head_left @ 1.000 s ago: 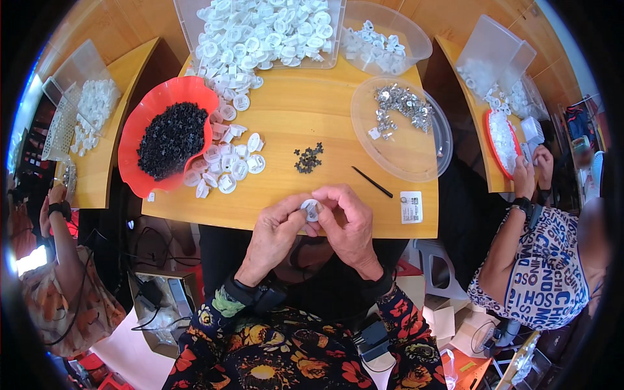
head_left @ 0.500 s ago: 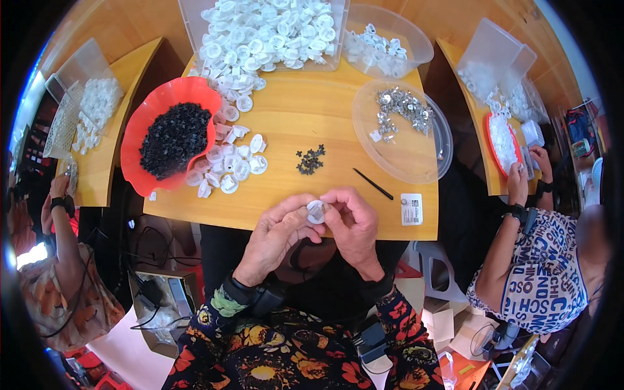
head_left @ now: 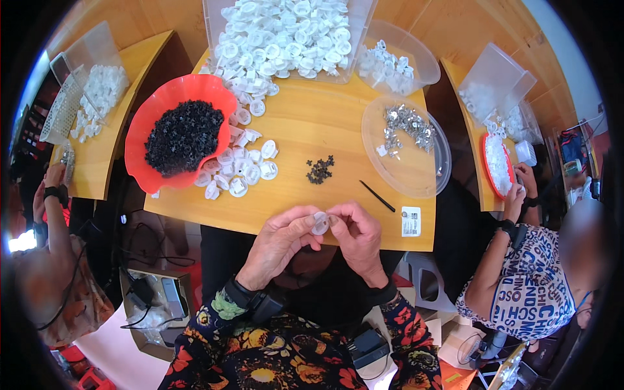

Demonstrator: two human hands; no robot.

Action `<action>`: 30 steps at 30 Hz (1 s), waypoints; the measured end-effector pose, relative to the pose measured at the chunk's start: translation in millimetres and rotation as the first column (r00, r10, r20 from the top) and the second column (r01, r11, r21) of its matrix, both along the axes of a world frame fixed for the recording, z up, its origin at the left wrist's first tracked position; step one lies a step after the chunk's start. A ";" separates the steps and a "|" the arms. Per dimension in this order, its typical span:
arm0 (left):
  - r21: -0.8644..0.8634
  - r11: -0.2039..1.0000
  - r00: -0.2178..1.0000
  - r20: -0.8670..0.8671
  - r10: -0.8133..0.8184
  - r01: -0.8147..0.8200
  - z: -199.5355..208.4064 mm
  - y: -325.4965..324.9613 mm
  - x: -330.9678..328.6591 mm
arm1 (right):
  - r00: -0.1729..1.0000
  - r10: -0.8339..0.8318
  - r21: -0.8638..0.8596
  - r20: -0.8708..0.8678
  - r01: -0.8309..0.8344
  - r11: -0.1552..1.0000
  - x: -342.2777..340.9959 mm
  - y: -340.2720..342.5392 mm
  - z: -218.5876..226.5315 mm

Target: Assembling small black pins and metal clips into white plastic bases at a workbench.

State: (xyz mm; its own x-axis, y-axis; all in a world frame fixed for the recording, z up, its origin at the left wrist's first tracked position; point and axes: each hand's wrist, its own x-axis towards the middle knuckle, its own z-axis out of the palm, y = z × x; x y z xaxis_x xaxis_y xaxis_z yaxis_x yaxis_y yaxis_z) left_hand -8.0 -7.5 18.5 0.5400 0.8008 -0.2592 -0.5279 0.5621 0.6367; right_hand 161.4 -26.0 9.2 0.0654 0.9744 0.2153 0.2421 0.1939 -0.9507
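From the lower edge, forearms in dark floral sleeves [head_left: 214,322] angle up and inward, a black band [head_left: 240,294] at each wrist, the hands meeting just over the near edge of a yellow wooden table [head_left: 312,123]. The left hand [head_left: 281,244], thumb on top and fingers curled beneath, pinches a white disc [head_left: 320,224] from the left; the right hand [head_left: 359,242] has thumb and forefinger bent close together at the opposite rim, though whether they grip it cannot be told. The disc's round face turns up toward the camera, its outline slightly taller than wide. Farther right lie a white card [head_left: 411,221] and a slim black stick [head_left: 377,196], its long axis slanting from upper left to lower right. Past the hands sits a small heap of black pieces [head_left: 320,170]; to its left, loose white pieces [head_left: 252,173] lie beside a red bowl [head_left: 138,156] filled with black parts [head_left: 185,136]. Right of the heap, a round clear tray [head_left: 389,172] bears silvery metal parts [head_left: 409,125]. At the far end, a large clear bin [head_left: 359,52] brims with white pieces [head_left: 286,39] beside a clear tub [head_left: 424,73].
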 end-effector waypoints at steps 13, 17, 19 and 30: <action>0.017 0.999 0.999 -0.029 0.033 -0.033 -9.0 3.5 -9.0 | 0.746 0.053 0.232 0.663 -0.273 0.934 6.4 108.6 18.8; 0.068 0.998 1.000 -0.029 0.003 -0.001 -10.9 4.5 -10.6 | 0.708 0.108 0.153 0.698 -0.295 0.943 -1.7 117.6 16.0; 0.055 0.998 1.000 -0.026 0.004 -0.003 -10.2 4.4 -11.1 | 0.676 0.110 0.146 0.729 -0.311 0.939 -6.5 118.8 17.3; 0.020 1.000 0.999 -0.037 -0.007 0.007 -14.2 3.3 -7.5 | 0.713 0.146 0.110 0.685 -0.300 0.947 -13.7 119.5 20.7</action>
